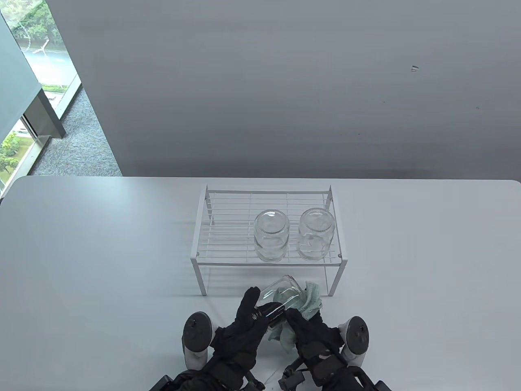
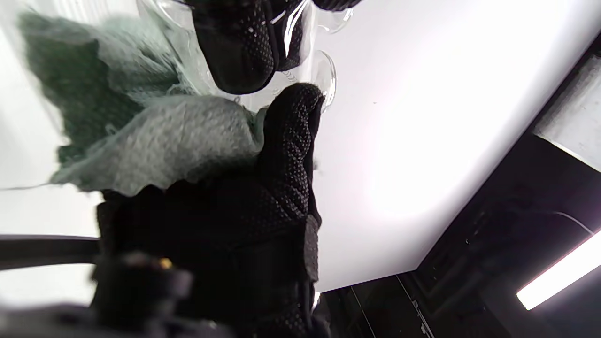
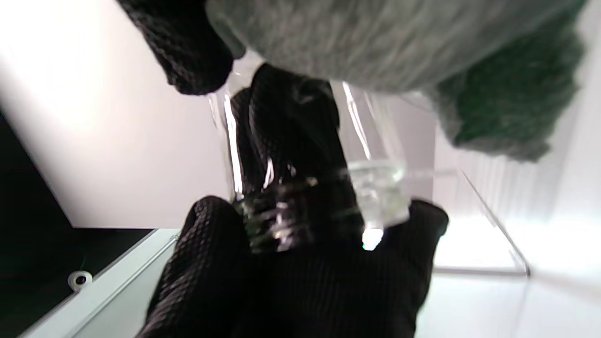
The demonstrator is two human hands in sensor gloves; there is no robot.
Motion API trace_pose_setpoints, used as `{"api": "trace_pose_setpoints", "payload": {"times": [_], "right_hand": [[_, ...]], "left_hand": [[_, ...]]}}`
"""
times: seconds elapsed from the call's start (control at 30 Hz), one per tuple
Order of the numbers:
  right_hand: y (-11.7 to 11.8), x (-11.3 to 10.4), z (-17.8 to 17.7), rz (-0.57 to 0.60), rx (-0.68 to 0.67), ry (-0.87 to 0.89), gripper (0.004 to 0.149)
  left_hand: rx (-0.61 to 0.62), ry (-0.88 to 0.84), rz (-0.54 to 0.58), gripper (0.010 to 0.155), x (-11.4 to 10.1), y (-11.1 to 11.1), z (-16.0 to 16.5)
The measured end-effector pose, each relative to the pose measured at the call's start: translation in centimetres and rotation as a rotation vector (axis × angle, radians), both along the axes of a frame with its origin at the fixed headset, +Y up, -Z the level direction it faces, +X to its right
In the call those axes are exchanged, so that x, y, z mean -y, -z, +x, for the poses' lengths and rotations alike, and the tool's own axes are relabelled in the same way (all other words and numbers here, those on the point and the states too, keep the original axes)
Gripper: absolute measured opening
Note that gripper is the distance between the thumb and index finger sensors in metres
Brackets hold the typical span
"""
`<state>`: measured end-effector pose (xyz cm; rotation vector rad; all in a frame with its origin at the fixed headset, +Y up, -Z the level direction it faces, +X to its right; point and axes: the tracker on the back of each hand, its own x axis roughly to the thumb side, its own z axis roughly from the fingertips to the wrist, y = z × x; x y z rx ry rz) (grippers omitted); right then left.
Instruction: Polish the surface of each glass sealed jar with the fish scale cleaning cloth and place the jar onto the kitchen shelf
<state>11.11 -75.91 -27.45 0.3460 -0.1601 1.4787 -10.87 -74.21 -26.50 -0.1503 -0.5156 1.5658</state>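
A wide white table [image 1: 101, 252] fills the lower half of the table view, with a grey wall behind it and a window strip at about ten o'clock. Near the table's centre stands a white wire kitchen shelf [image 1: 228, 228], a low rack on four legs. Two clear glass jars stand on its top grid, toward the three o'clock half of the rack: one jar [image 1: 271, 235] near the middle, and a second jar [image 1: 316, 233] just beside it, nearer the three o'clock end. They are side by side and not touching.

In front of the shelf, at about six o'clock from it, two black-gloved hands meet around a third glass jar [image 1: 281, 295]. This jar is lifted and tilted, its far end pointing up toward one o'clock, close to the rack's front edge. The left hand [image 1: 244, 326] grips the jar at its near end; in the right wrist view its fingers [image 3: 206, 244] curl around the threaded glass neck [image 3: 281, 220]. The right hand [image 1: 309, 332] clutches a pale green fish scale cloth [image 1: 309, 303], bunched against the jar's side at three o'clock of the glass. In the left wrist view the cloth [image 2: 155, 141] lies crumpled between the right hand's thumb [image 2: 291, 136] and the jar. A grey tracker sits on the back of each hand, the left one [image 1: 197, 332] at eight o'clock of the jar and the right one [image 1: 357, 334] at four o'clock.
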Motion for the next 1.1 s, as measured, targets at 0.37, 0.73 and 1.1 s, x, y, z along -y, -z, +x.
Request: {"api": "trace_pose_setpoints", "payload": {"times": [0.37,0.73,1.1], "right_hand": [[-2.0,-3.3,-3.3,0.723,-0.065,-1.051,0.084],[-1.7,-4.0,-2.7,0.688,-0.053,-1.072,0.085],[-0.4,-4.1,-0.7,0.639,-0.058,-1.039,0.082]], "left_hand": [[0.029,-0.127,-0.190,0.070,1.2,0.3,-0.5],[0.075,0.165,-0.049,0.067,0.4,0.2,0.3],[-0.054,0.086,-0.076,0.065,0.2,1.0,-1.8]]}}
